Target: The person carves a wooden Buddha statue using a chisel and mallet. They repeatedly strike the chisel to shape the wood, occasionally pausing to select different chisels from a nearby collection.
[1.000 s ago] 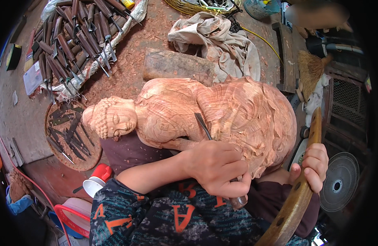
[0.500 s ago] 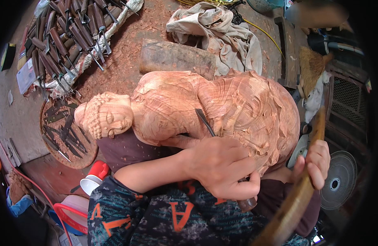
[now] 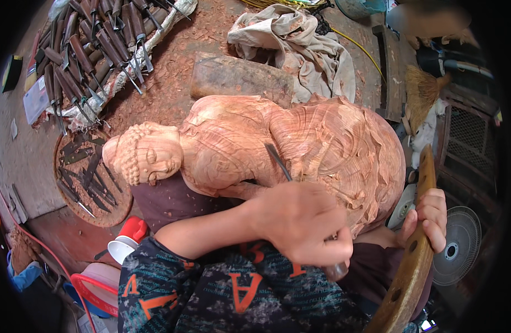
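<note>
A carved wooden Buddha statue [image 3: 227, 133] lies on its side across my lap, its curly-haired head to the left and its folded robe to the right. My left hand [image 3: 300, 222] is closed around a chisel [image 3: 277, 161]. Its dark blade runs up and left from my fist, the tip at the statue's middle, and the handle end shows below the fist. At the statue's right end, my right hand [image 3: 430, 219] grips a long wooden bar [image 3: 408, 277] with dark holes along it. That bar stands apart from the chisel.
Many wood-handled carving tools [image 3: 89, 50] lie heaped at the far left. A round board [image 3: 122, 208] below them carries dark blades. Behind the statue are a wooden block [image 3: 241, 77] and a grey cloth [image 3: 322, 61]. A fan [image 3: 452, 244] stands at right, a red-and-white cup [image 3: 128, 238] at left.
The wooden bar, blurred before, now shows sharply, its lower end swung to the right. My left hand and the chisel have barely shifted.
</note>
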`<state>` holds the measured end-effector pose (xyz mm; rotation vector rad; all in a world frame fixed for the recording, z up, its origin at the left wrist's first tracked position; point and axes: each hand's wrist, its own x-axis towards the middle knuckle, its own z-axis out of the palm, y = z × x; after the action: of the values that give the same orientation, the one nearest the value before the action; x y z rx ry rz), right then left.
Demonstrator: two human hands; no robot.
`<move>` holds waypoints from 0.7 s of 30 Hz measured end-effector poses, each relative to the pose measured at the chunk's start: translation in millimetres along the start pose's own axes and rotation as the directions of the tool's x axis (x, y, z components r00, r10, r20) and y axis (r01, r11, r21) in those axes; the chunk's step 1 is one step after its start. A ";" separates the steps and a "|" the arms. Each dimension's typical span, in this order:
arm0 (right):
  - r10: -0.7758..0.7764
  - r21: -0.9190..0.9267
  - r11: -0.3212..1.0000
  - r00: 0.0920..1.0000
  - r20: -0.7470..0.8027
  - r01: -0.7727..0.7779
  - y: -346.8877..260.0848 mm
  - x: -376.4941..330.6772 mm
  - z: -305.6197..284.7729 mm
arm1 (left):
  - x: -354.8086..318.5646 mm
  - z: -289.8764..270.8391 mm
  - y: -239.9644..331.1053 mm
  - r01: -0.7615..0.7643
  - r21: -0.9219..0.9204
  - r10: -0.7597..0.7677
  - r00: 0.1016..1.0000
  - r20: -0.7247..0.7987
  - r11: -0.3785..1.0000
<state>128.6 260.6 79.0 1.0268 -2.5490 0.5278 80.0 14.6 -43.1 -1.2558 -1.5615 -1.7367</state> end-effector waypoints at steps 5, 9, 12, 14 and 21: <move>0.028 -0.062 0.998 0.999 0.024 -0.027 0.2 0.8 0.0 | -1.7 -0.8 4.6 -0.015 0.048 0.015 1.000 -0.005 0.999; 0.035 0.049 0.998 0.997 -0.070 -0.032 0.1 -8.4 -1.6 | 0.9 -0.5 3.2 -0.001 0.042 0.000 1.000 0.019 0.999; -0.008 -0.065 0.998 0.999 -0.033 0.006 4.8 1.6 10.4 | -0.8 -3.5 4.3 0.028 0.058 -0.031 0.999 0.041 0.998; 0.086 -0.175 0.983 0.978 0.192 -0.053 0.3 9.8 5.7 | -2.5 -4.1 3.8 0.033 0.046 -0.036 0.997 0.063 0.998; 0.059 -0.120 0.992 0.994 0.088 -0.048 -0.5 7.8 4.3 | 1.6 -2.8 -0.4 0.031 0.058 -0.035 0.996 0.077 0.998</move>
<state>123.0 253.7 78.8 0.9642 -2.6592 0.3459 78.0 12.3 -41.8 -1.2906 -1.6730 -1.6693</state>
